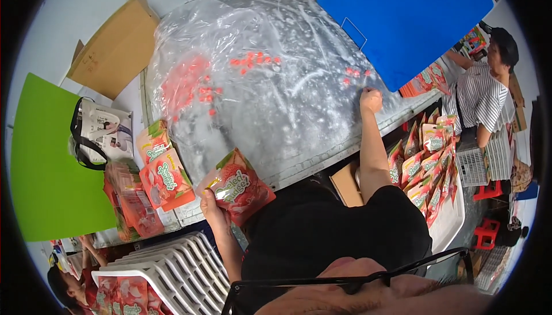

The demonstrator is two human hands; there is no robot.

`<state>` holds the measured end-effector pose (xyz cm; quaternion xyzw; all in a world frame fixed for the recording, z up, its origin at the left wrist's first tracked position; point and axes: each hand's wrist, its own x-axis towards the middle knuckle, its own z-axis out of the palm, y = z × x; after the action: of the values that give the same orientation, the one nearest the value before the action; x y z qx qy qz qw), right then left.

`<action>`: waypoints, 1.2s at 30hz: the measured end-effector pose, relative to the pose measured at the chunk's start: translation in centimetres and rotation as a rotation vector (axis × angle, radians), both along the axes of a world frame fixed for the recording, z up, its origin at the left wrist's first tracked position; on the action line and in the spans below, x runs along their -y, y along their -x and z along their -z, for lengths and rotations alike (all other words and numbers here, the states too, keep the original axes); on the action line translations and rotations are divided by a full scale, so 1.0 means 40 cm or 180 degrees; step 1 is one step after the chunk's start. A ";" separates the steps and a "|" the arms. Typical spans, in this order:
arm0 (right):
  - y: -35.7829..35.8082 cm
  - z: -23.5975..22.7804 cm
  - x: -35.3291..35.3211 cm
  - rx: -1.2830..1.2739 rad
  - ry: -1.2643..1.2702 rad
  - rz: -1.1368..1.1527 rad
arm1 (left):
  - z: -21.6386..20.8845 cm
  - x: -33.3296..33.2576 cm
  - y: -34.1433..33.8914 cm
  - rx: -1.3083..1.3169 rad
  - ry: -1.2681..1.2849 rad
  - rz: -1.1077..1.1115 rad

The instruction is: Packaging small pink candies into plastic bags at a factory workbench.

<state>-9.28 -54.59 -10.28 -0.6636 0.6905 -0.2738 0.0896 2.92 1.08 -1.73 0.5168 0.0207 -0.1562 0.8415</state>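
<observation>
A red-and-green stand-up pouch (241,187) is tilted at the near edge of the metal table (276,142). Its side is gripped by my left hand (214,208), the thumb across the front. My right hand (371,101) is reached out over the table's right part, fingers curled in; whatever they may hold is hidden. Just beyond it lie a few small red pieces (356,73). More red pieces (253,60) are scattered mid-table, beside a large clear plastic bag (201,30) with a heap of red pieces in it.
Flat pouches (167,177) lie at the table's left, by a tote bag (106,125) and a green panel (57,165). A blue panel (402,16) stands far right. Stacked white trays (184,263) are lower left; a tray of upright pouches (422,165) is right. Co-workers sit on both sides.
</observation>
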 end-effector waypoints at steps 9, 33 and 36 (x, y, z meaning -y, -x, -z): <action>0.026 0.105 0.127 -0.1412 0.0923 -0.1089 | 0.071 -0.040 -0.020 -0.0158 -0.0244 -0.0014; -1.463 -0.118 -1.197 0.1498 -0.2467 -0.5863 | 0.050 -0.142 -0.030 -0.0881 0.0300 0.0245; -1.549 -0.041 -1.256 0.1435 -0.2696 -0.5855 | 0.053 -0.127 -0.038 -0.0960 0.0879 -0.0094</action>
<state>52.67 -4.36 -8.63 -0.7818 -0.0760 0.0477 0.6170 4.45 6.17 -3.86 0.3669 0.1324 -0.2209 0.8939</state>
